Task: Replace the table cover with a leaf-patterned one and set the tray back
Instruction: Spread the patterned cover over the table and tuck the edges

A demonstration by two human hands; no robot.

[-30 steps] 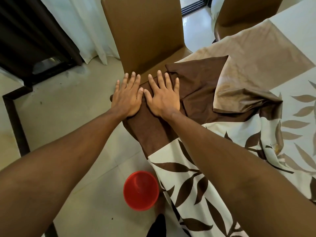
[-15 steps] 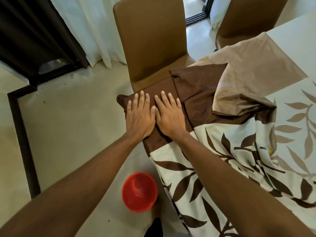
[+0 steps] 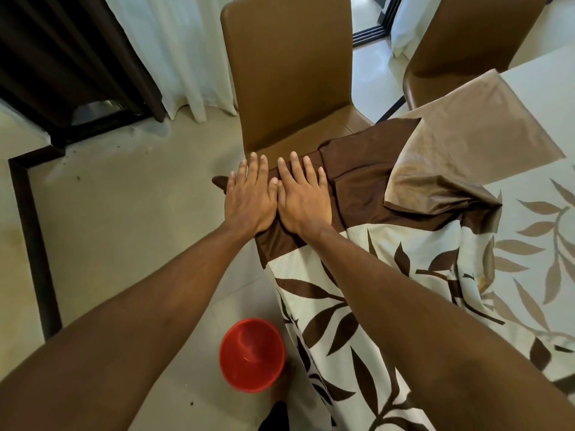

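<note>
Entry: my left hand [image 3: 249, 202] and right hand [image 3: 303, 199], both slid forward since before; fingers [image 3: 294, 166] straight, flat, pressing brown border [image 3: 361, 188] of draped leaf-patterned cover [image 3: 413, 244], fingertips reaching chair [image 3: 286, 73] seat.

soft daylight, sharp focus, wide-angle bending at edges
</note>
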